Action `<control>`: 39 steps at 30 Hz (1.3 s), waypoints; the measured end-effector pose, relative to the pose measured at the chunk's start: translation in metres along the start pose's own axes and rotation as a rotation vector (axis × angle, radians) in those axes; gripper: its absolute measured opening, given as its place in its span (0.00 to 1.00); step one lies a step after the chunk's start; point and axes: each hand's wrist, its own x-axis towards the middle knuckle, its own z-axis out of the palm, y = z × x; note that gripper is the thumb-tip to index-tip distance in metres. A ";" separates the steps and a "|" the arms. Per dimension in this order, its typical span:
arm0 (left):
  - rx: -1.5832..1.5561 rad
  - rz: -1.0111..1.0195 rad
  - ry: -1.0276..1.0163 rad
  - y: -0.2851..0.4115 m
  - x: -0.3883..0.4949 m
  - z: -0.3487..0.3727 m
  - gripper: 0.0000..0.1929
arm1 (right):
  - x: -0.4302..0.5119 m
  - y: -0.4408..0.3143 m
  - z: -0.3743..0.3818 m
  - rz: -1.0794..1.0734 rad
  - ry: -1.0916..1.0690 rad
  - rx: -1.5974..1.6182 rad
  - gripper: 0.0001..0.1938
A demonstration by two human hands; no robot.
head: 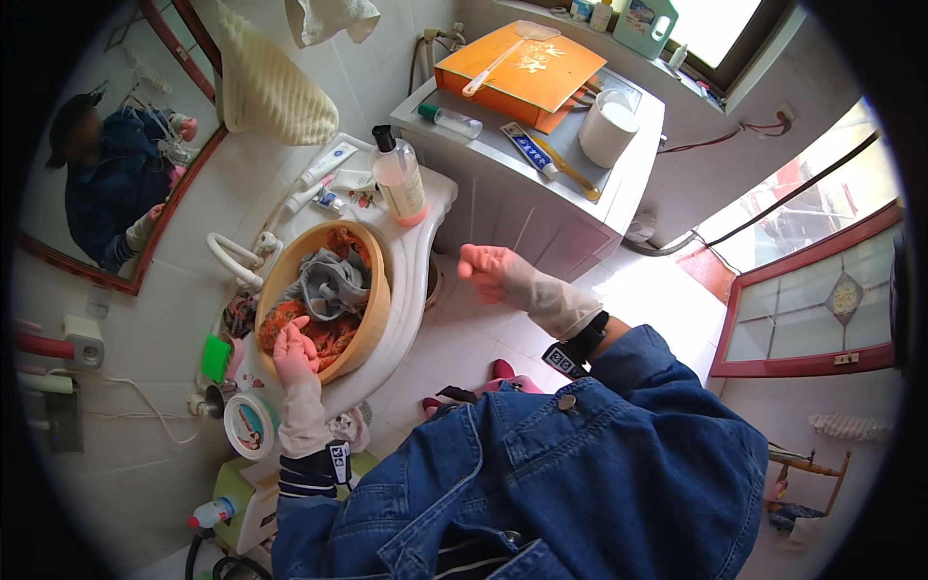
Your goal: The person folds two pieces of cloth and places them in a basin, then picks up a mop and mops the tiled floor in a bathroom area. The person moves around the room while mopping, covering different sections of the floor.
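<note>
A yellow plastic basin (pixel 379 308) sits in the white washbasin (pixel 415 308). It holds a crumpled grey cloth (pixel 330 283) on top of orange patterned fabric (pixel 337 344). My left hand (pixel 296 351), in a pink and white rubber glove, is at the basin's near left rim, over the edge of the orange fabric. Its fingers are bent, and their grip is partly hidden. To the right of the washbasin, my right hand (pixel 500 275), gloved alike, is raised above the tiled floor. Its fingers are curled and slightly blurred, with nothing visible in them.
A white faucet (pixel 235 257) stands behind the basin. A pump bottle (pixel 399 177) and several tubes (pixel 326 165) line the washbasin's back ledge. On the washing machine (pixel 522 206) lie an orange box (pixel 518 69), toothpaste (pixel 528 148) and a paper roll (pixel 609 130). A green brush (pixel 216 359) rests left.
</note>
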 end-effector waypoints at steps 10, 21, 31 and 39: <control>0.106 0.076 0.165 -0.009 0.003 -0.005 0.21 | -0.094 -0.017 -0.046 -0.111 0.234 0.004 0.21; 0.310 0.205 -0.186 0.006 -0.030 0.064 0.34 | -0.230 0.040 -0.071 -0.061 0.518 0.138 0.24; 0.406 0.124 -0.615 -0.012 -0.029 0.148 0.31 | -0.338 0.144 -0.025 -0.222 0.951 0.277 0.22; 0.414 -0.173 -1.053 -0.064 -0.070 0.197 0.24 | -0.396 0.277 0.103 -0.352 1.336 0.561 0.22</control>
